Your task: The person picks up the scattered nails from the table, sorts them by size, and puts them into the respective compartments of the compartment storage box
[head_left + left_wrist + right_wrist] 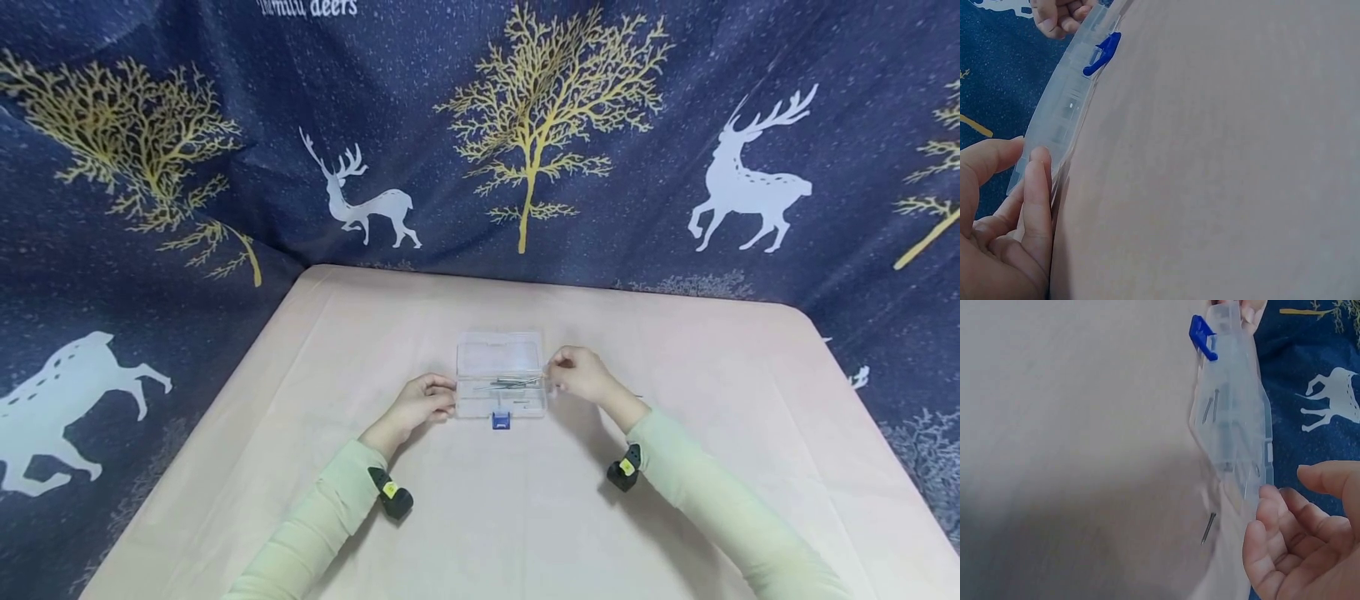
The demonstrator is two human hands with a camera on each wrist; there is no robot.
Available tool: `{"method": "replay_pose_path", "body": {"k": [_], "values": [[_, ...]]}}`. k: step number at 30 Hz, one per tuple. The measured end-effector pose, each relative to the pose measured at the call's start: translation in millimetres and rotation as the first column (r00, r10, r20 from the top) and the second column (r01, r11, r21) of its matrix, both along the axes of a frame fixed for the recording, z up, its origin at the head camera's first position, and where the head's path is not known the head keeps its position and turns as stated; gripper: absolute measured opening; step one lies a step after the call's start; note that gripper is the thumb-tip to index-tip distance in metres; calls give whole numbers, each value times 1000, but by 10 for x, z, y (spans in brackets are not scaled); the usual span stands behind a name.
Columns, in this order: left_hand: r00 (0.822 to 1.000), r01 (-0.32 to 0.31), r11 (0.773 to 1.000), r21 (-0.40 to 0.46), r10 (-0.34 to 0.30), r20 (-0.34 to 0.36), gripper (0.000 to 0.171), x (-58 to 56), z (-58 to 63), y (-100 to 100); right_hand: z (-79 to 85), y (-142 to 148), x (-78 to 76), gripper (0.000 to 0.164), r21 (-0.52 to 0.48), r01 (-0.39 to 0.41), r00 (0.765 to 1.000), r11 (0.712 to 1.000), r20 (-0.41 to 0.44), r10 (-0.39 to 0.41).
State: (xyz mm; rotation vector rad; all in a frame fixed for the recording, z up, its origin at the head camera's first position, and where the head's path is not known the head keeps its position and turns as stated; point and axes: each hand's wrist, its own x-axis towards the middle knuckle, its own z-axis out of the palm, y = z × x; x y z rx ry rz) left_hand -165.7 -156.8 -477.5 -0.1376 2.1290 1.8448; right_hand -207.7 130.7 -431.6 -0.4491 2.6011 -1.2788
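A clear plastic storage box (480, 408) lies with its lid (498, 354) raised at the back and a blue latch (501, 420) at the front. Several thin metal nails (513, 382) lie in its rear part, and a smaller nail (521, 403) sits in a front compartment. My left hand (423, 400) holds the box's left end, thumb and fingertips against the clear plastic (1054, 115). At the right end, my right hand (581, 375) has loosely bent fingertips beside the box edge, with the thumb (1329, 477) apart and no object showing between them.
A single loose nail (1209, 528) lies on the pale tablecloth (480, 517) near the right hand. Dark blue cloth (450, 108) printed with deer and trees hangs behind the table's back edge and along the left side. Each wrist carries a small black camera (393, 498).
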Motion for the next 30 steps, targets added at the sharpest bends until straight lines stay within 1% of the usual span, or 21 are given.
{"method": "replay_pose_path", "body": {"k": [4, 6, 11, 13, 18, 24, 30], "values": [[1000, -2, 1000, 8, 2, 1, 35, 3, -5, 3, -9, 46, 12, 16, 32, 17, 1000, 999, -27, -16], [1000, -6, 1000, 14, 6, 4, 35, 7, 1, 9, -19, 58, 23, 16, 43, 11, 999, 999, -31, -10], [1000, -7, 1000, 5, 7, 3, 35, 12, 13, 13, -44, 52, 53, 20, 11, -22, 999, 1000, 47, 21], [1000, -5, 1000, 3, 5, 5, 35, 10, 14, 11, -48, 42, 60, 20, -2, -19, 997, 1000, 69, 19], [1000, 5, 1000, 3, -5, 9, 37, 5, 11, 1, -45, 12, 62, 17, 8, -29, 999, 1000, 47, 28], [1000, 4, 1000, 2, -4, 6, 36, 9, 31, 11, -43, 6, 57, 17, 30, -44, 998, 999, 47, 43], [1000, -7, 1000, 29, 7, 7, 35, 3, 13, 15, -57, 14, 63, 16, 3, -78, 996, 997, 41, 78]]}}
